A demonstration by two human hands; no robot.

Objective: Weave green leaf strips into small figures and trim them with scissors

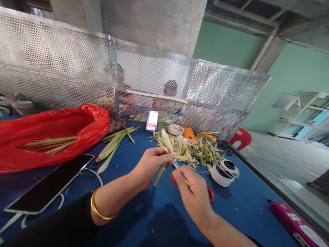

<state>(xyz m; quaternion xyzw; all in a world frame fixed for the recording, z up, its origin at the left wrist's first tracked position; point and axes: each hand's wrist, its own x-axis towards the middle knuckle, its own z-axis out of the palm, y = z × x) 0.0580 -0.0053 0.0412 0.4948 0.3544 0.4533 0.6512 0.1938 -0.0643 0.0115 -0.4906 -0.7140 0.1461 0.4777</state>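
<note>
Grip: left hand [151,163] pinches leafy strips [168,142] between thumb and fingers; right hand [196,188] closes around a bladed tool [175,164], much of it hidden by the fingers.
Perforated screen [154,58]: stands along the far edge, two people partly visible through it.
Blue table [244,206]: spreads beneath both hands, which are raised over it.
Red bag [99,118]: lies open at far left, long stalks inside.
Tablet [48,187]: rests dark side up, left of the left forearm.
Plant scraps [205,152]: heaped just beyond the hands, to the right.
Loose leaves [110,145]: lie between bag and scraps.
Spool [224,173]: sits right of the scraps, wound with white cord.
Leafy strips: in the left fingertips; one pale piece points up and away, a green stem slants down toward the wearer, another piece reaches right, toward the scraps.
Blade: comes in from the lower right, its tip beside the left fingertips; the left hand is nearer the strips, and contact between blade and strip cannot be told.
Red loop [211,192]: shows behind the right hand; whether it joins the tool is unclear.
</note>
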